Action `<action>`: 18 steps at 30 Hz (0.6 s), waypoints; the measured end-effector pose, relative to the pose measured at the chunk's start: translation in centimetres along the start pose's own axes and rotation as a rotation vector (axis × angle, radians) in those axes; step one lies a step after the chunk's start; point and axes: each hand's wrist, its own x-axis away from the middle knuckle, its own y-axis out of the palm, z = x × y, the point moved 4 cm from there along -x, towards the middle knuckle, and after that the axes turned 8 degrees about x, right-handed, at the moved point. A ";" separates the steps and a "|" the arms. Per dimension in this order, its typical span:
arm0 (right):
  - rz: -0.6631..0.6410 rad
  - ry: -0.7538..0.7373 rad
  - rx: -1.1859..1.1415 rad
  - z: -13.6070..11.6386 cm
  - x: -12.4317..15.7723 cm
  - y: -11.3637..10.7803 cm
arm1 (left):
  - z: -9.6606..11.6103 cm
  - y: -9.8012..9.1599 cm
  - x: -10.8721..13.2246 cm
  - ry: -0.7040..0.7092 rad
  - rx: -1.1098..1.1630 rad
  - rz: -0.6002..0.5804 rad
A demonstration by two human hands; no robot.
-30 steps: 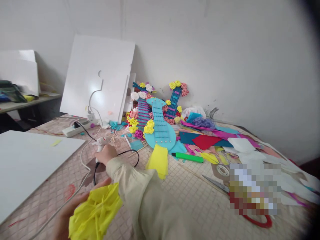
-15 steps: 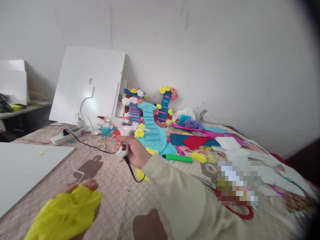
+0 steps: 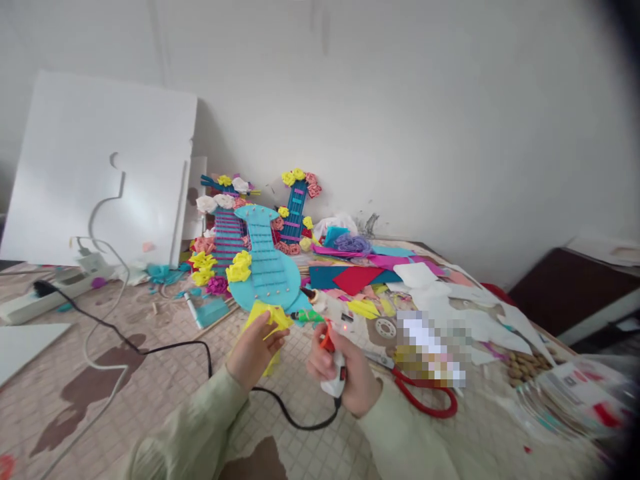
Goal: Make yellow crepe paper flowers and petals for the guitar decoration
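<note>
Tiled tabletop [image 3: 150, 400], strewn with paper scraps. The left hand [image 3: 255, 352] pinches a yellow tissue flower [image 3: 274, 319] at the lower edge of the blue guitar cutout [image 3: 265, 273]. The right hand [image 3: 345, 377] is closed around a glue gun [image 3: 334, 333], its handle mostly covered. A blurred patch partly hides the red scissors [image 3: 425, 403].

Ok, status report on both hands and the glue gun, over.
Left hand pinches yellow tissue paper. Right hand grips glue gun, nozzle near the paper. Black cord loops under the wrists; red-handled scissors beside right hand.
</note>
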 end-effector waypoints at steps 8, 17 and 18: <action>0.210 0.104 0.007 0.2 -0.5 -4.4 | -0.9 -1.7 0.1 -0.082 -0.085 -0.097; 0.201 -0.028 0.317 0.4 1.7 -4.0 | -0.4 -1.8 1.9 -0.124 -0.062 -0.187; 0.181 -0.010 0.342 0.5 1.9 -3.9 | -0.4 -1.6 2.2 -0.140 -0.053 -0.207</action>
